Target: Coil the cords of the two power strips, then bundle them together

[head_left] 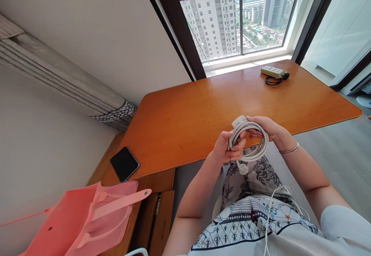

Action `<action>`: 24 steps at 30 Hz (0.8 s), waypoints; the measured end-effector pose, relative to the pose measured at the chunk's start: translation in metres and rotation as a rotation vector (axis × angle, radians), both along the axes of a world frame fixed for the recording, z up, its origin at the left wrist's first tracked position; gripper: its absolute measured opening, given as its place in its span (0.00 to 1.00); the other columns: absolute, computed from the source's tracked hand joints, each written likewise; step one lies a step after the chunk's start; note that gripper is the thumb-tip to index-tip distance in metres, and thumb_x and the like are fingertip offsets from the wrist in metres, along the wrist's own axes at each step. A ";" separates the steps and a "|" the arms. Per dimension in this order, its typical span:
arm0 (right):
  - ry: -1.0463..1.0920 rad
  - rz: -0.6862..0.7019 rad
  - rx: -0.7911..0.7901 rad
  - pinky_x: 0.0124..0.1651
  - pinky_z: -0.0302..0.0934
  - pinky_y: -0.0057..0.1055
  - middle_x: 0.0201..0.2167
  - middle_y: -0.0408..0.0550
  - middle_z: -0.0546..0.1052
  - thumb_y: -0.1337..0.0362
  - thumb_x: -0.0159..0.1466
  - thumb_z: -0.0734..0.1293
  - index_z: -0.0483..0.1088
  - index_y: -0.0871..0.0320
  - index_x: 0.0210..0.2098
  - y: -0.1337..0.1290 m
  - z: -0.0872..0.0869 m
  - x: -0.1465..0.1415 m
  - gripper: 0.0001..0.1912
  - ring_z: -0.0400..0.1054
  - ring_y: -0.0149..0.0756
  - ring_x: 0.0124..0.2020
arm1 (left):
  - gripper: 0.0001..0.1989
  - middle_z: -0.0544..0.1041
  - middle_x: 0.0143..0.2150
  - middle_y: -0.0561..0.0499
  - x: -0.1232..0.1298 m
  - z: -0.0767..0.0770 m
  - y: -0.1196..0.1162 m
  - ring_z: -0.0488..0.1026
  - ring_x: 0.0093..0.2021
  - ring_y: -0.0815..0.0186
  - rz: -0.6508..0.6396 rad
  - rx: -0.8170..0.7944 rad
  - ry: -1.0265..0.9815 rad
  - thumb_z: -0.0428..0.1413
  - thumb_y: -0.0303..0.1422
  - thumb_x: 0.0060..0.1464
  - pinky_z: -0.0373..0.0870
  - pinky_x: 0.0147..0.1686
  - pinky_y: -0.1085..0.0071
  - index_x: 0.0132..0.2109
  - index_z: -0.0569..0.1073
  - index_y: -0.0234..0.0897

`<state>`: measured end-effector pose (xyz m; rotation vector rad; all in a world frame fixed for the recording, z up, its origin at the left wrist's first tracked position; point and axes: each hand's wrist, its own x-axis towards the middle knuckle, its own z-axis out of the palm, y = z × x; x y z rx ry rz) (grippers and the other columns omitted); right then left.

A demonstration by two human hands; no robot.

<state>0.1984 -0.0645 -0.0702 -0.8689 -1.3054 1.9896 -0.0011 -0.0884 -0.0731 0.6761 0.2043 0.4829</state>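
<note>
A coiled white cable [255, 157] is held up in front of me, just past the near edge of the table. My left hand [228, 146] wraps its fingers around the left side of the loops. On the upper right of the coil, my right hand [265, 128] grips the loops, its inner fingers partly hidden behind them. A white block-like end [239, 121] sticks up at the top of the coil. Below the left hand, a white plug-like end [242, 168] hangs down; its exact shape is hard to make out.
The brown wooden table [179, 121] spreads out ahead, under a window. A power strip [273, 72] with a black coiled cord lies at its far right. At the left are a dark tablet or phone [124, 164] and an open pink bag [84, 213].
</note>
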 end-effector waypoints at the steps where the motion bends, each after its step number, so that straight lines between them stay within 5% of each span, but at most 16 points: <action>1: 0.007 0.016 0.013 0.22 0.51 0.29 0.10 0.38 0.58 0.34 0.61 0.66 0.65 0.57 0.19 0.000 0.000 0.001 0.33 0.49 0.24 0.15 | 0.13 0.59 0.17 0.63 -0.001 0.001 0.000 0.38 0.09 0.80 0.007 -0.001 0.001 0.57 0.42 0.52 0.47 0.09 0.78 0.35 0.65 0.38; 7: 0.182 -0.097 0.176 0.26 0.58 0.27 0.21 0.36 0.65 0.38 0.60 0.70 0.72 0.59 0.40 -0.012 0.000 0.003 0.29 0.58 0.25 0.19 | 0.11 0.58 0.17 0.64 -0.007 0.007 0.002 0.36 0.10 0.81 0.146 -0.018 -0.047 0.58 0.40 0.52 0.45 0.09 0.80 0.35 0.65 0.38; 12: 0.134 -0.187 0.250 0.30 0.68 0.31 0.26 0.36 0.68 0.46 0.63 0.72 0.65 0.57 0.56 -0.024 -0.006 0.000 0.30 0.72 0.33 0.26 | 0.09 0.54 0.16 0.65 -0.011 0.009 0.004 0.35 0.11 0.81 0.273 -0.029 -0.077 0.57 0.37 0.53 0.44 0.09 0.81 0.35 0.65 0.38; 19: 0.146 -0.279 0.243 0.26 0.69 0.30 0.19 0.30 0.61 0.46 0.62 0.72 0.66 0.55 0.55 -0.026 -0.007 -0.006 0.29 0.68 0.29 0.17 | 0.07 0.42 0.14 0.68 -0.006 0.010 0.000 0.32 0.12 0.79 0.310 -0.073 -0.063 0.56 0.36 0.55 0.45 0.11 0.81 0.34 0.65 0.39; 24: 0.249 -0.313 0.118 0.31 0.71 0.28 0.26 0.39 0.74 0.45 0.56 0.77 0.68 0.56 0.51 -0.037 -0.013 -0.014 0.32 0.76 0.34 0.28 | 0.11 0.38 0.14 0.68 -0.005 0.014 0.005 0.28 0.12 0.78 0.395 -0.108 -0.041 0.52 0.40 0.60 0.40 0.10 0.81 0.33 0.63 0.40</action>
